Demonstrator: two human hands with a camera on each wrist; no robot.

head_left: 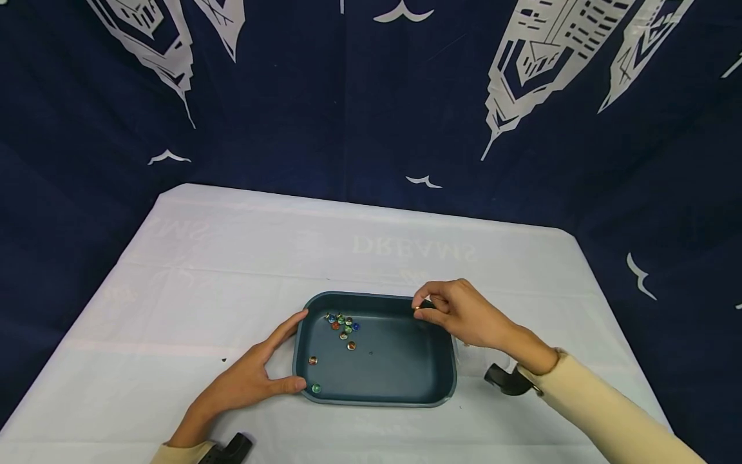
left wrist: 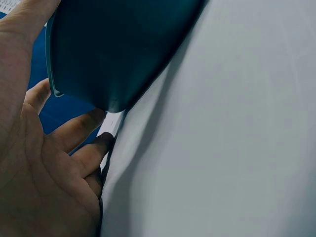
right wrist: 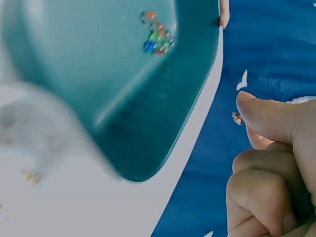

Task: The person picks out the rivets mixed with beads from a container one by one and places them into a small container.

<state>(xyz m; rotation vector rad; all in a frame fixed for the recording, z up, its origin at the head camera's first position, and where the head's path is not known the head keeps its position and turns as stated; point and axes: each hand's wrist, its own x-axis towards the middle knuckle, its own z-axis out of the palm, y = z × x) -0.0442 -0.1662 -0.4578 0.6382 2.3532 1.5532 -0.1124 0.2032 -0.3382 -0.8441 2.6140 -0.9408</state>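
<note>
In the head view, a dark teal tray [head_left: 400, 367] lies on the table with several coloured glass marbles [head_left: 346, 325] inside, mostly clustered at its far left. My left hand [head_left: 246, 380] rests on the tray's left end, fingers extended, thumb and forefinger spread along the rim. In the left wrist view, its fingertips touch the tray's outside. My right hand [head_left: 466, 312] is above the tray's far right corner. Between thumb and forefinger it pinches an amber marble [right wrist: 237, 118], plainest in the right wrist view.
Beside the tray's right end stands a clear container [right wrist: 37, 128], blurred, with a few amber pieces in it. White cloth [head_left: 232, 290] covers the table. A dark blue printed cloth [head_left: 348, 129] hangs behind. A small dark speck [head_left: 224, 359] lies left of the tray.
</note>
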